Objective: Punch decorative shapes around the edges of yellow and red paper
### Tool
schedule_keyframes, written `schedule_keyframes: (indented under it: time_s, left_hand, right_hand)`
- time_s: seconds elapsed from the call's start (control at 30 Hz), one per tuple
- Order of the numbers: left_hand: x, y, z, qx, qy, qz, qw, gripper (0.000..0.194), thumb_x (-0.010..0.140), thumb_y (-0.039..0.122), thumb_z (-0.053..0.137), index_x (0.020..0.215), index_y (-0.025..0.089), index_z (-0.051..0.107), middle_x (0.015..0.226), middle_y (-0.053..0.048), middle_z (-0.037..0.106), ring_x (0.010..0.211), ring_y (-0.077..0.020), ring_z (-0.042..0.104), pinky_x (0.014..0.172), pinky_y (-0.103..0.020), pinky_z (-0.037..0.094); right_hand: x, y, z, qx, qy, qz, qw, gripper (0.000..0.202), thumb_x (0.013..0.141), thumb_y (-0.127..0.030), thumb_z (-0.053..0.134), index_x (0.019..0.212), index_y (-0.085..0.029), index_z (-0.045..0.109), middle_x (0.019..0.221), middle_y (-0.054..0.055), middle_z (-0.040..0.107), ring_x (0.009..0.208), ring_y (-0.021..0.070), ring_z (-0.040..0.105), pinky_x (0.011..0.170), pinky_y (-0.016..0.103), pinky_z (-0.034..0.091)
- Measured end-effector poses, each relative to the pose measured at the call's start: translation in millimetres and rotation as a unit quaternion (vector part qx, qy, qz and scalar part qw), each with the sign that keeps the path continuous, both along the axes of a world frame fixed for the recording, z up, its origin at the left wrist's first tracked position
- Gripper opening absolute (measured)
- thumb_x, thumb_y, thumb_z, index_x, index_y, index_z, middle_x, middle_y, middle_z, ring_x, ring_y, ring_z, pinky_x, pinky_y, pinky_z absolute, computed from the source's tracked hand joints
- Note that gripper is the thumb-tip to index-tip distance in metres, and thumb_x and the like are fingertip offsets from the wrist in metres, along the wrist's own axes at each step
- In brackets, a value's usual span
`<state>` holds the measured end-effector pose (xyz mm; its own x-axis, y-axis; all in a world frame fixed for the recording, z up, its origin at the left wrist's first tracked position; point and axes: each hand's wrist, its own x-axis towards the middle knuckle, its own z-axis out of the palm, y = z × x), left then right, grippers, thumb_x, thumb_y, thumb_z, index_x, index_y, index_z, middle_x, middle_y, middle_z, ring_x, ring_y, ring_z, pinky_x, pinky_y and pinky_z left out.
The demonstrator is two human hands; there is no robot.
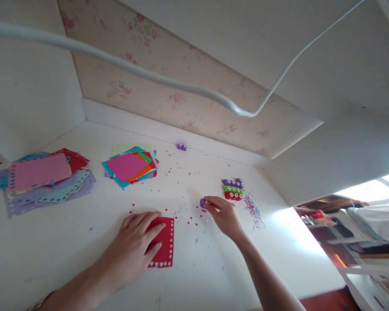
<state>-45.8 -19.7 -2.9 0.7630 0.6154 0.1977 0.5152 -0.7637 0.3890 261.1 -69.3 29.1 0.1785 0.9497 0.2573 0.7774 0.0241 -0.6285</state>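
Note:
My left hand [132,246] lies spread on a red sheet of paper [164,242], whose right and lower edges carry rows of small punched shapes. To the right of that sheet, my right hand [225,216] pinches a small purple craft punch [202,202] with a white button. Red paper bits [191,218] are scattered on the table between the two hands. Beyond my right hand stand several craft punches [233,189] in purple, green and red rows. Two more purple punches [181,147] sit near the back wall.
A pile of punched coloured sheets [39,172] lies at the far left of the white table [116,285]. Another stack of coloured paper [128,166] is nearer the middle. Small confetti [253,211] is heaped at the right. A white cable [142,73] hangs across the view above.

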Motion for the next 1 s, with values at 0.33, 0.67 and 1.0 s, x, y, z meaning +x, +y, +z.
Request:
schedule_keyframes:
  time_s: [0.33, 0.67, 1.0]
  left_hand:
    - [2, 3, -8.1, 0.03, -0.008, 0.023, 0.999, 0.035, 0.09, 0.037, 0.055, 0.125, 0.031, 0.059, 0.133, -0.005, 0.055, 0.12, -0.0279, 0.047, 0.103, -0.047, 0.029]
    - [-1, 9, -14.4, 0.055, -0.009, 0.004, 0.998, 0.036, 0.092, 0.039, 0.053, 0.128, 0.032, 0.055, 0.134, -0.003, 0.057, 0.118, -0.0246, 0.052, 0.104, -0.043, 0.027]
    - [0, 6, 2.8, 0.07, 0.014, 0.079, 0.994, 0.033, 0.094, 0.042, 0.05, 0.118, 0.024, 0.064, 0.122, -0.008, 0.062, 0.108, -0.0283, 0.056, 0.094, -0.046, 0.035]
  right_hand:
    - [175, 52, 29.2, -0.067, -0.2, -0.206, 0.956, 0.03, 0.085, -0.034, 0.057, 0.108, -0.023, 0.073, 0.102, 0.006, 0.075, 0.099, 0.0266, 0.069, 0.088, 0.037, 0.052]
    - [209, 78, 11.0, -0.179, -0.315, -0.143, 0.921, 0.027, 0.085, -0.028, 0.054, 0.101, -0.027, 0.076, 0.107, 0.002, 0.074, 0.1, 0.023, 0.068, 0.089, 0.03, 0.049]
    - [185, 98, 24.1, -0.17, -0.329, -0.106, 0.923, 0.031, 0.088, -0.025, 0.048, 0.103, -0.024, 0.075, 0.111, 0.006, 0.072, 0.104, 0.0247, 0.067, 0.095, 0.036, 0.049]
